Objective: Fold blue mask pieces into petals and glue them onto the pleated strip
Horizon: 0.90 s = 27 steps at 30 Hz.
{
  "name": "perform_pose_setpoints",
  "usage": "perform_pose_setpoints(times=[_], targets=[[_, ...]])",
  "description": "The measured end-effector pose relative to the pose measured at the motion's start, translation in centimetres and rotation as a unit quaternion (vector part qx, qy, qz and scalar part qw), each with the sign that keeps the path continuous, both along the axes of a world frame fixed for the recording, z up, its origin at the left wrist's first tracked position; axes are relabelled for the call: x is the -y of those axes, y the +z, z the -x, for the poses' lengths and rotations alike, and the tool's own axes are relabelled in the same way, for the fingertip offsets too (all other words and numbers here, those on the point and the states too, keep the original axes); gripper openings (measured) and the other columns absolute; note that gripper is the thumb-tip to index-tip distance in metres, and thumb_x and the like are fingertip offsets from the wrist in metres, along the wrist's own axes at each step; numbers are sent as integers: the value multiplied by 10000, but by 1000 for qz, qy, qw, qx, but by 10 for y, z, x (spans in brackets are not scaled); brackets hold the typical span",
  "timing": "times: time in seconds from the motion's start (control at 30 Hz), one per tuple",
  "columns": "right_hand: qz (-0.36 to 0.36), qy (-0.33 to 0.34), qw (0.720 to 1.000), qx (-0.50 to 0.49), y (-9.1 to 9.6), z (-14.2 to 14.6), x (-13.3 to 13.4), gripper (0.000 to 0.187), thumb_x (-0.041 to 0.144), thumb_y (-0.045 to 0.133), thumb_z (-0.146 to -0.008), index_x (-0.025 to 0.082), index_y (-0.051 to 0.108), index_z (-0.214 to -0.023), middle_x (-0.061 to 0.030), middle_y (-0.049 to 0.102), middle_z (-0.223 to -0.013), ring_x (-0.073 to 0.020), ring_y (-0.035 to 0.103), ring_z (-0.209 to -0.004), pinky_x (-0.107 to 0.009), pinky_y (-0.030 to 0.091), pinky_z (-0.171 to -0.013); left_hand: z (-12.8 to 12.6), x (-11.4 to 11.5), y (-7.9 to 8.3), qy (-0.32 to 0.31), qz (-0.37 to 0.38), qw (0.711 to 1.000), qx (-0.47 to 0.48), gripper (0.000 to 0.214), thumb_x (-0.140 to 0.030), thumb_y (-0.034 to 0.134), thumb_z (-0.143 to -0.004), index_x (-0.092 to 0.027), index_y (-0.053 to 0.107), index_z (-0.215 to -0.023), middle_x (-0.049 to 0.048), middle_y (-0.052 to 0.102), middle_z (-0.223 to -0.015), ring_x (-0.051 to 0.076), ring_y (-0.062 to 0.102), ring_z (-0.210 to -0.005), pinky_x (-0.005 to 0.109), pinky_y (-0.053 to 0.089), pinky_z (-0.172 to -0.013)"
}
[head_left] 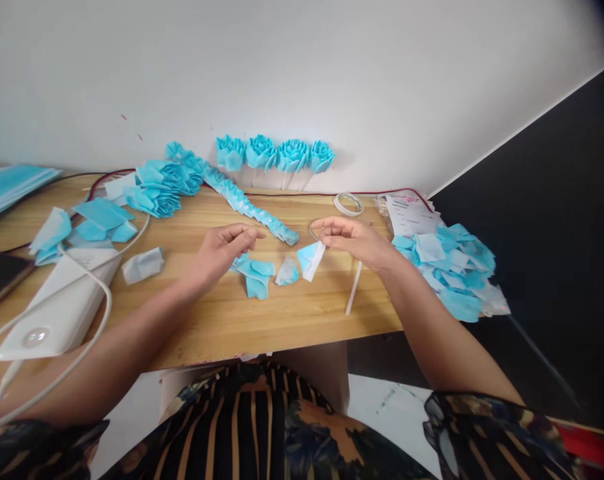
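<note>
A: Far left, what's the hazard?
B: White power bank [57,307], with a white cable [109,303] looping over it and across the left forearm [137,330] as seen from above. If that arm lifts or sweeps, I'd judge the loop could snag and drag the power bank along.
A: Left hand [229,250]?
B: Fingers curled over the table [292,320], thumb close to forefinger. Can't tell whether the tips meet or hold anything.
A: Beyond it?
B: A blue pleated chain [247,207], running diagonally, near end between the hands. A careless knuckle might knock it and loosen its folds (if only folding holds it; I can't see).
A: Centre?
B: Crumpled blue piece [255,277], then a small scrap [287,272]. Both look light; a sleeve or draught might shift them.
A: The piece being worked?
B: Folded piece [311,260], off the table, pinched by the right hand [349,240] at its upper corner. A slack pinch could let the crease spring open.
A: Farther right?
B: White strip [353,288] below that wrist, easily brushed aside. Then the heap of blue pieces [447,267]; an elbow bump could spill some.
</note>
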State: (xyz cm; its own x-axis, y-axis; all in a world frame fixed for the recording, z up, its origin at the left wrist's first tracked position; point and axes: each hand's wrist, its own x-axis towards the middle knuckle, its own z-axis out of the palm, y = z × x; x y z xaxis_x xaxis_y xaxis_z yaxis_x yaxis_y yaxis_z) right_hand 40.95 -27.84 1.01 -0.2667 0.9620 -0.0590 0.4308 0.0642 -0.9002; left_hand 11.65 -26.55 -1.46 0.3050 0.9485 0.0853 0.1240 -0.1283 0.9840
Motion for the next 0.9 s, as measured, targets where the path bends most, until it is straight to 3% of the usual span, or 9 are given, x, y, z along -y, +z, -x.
perform_pose_setpoints(times=[0.1,0.23,0.33,0.47,0.63,0.73,0.77,0.83,0.9], targets=[[-28,-3,987,157,-9,-11,9,335,310,569,-936,185,702,-1216,-58,765,-954,-206,705,-895,-362,527,-845,-1,0,0,2,0,1000,-14,340,-460,637,-848,-183,626,-651,34,684,-774,148,518,-677,265,398,-634],[-122,-26,886,446,-10,-13,14,333,230,446,-1011,173,712,-1203,-135,763,-1098,-293,692,-1024,-397,493,-866,0,-2,-3,5,-8,1000,-27,332,-447,621,-855,-190,621,-645,48,719,-821,152,507,-677,268,400,-645],[-159,-15,837,523,-9,-15,7,301,187,476,-995,134,706,-1182,-179,734,-1143,-326,645,-1097,-406,466,-899,1,-1,-2,13,-20,999,-32,349,-476,625,-862,-193,622,-658,64,752,-912,155,503,-679,270,401,-633],[-144,30,832,534,-15,-16,-7,199,106,552,-913,109,729,-1003,-205,720,-1104,-331,606,-1120,-408,435,-936,0,9,11,3,-62,996,-71,334,-467,616,-887,-196,655,-695,56,757,-887,177,567,-729,278,427,-660],[-132,5,879,459,-15,-17,-15,170,181,528,-949,136,692,-951,-153,744,-1013,-281,650,-1008,-383,465,-850,0,31,29,-114,-150,978,-95,276,-400,598,-944,-204,755,-830,50,755,-855,192,658,-784,295,486,-717],[-78,-1,981,179,-3,-11,-6,203,354,537,-981,186,651,-973,-81,756,-992,-205,675,-901,-340,500,-797,2,42,28,-107,-149,978,-97,239,-367,610,-953,-219,780,-1034,68,774,-1009,190,678,-841,283,504,-696],[-52,5,997,63,2,-7,0,228,411,565,-971,197,642,-957,-66,756,-969,-188,673,-863,-335,508,-790,2,44,26,-86,-136,982,-96,277,-360,618,-949,-225,757,-1146,82,766,-1109,193,682,-870,276,505,-678],[-5,34,995,-93,11,3,13,296,506,647,-926,211,632,-915,-41,744,-899,-165,653,-792,-333,514,-779,2,48,22,-49,-96,992,-72,478,-352,642,-926,-239,623,-1391,118,695,-1323,197,689,-922,262,505,-641],[39,67,985,-153,18,14,27,358,561,700,-889,210,628,-885,-28,724,-846,-156,637,-755,-325,509,-755,1,52,19,-47,-38,998,-22,689,-349,685,-890,-257,459,-1534,151,616,-1439,195,696,-923,251,501,-611]])
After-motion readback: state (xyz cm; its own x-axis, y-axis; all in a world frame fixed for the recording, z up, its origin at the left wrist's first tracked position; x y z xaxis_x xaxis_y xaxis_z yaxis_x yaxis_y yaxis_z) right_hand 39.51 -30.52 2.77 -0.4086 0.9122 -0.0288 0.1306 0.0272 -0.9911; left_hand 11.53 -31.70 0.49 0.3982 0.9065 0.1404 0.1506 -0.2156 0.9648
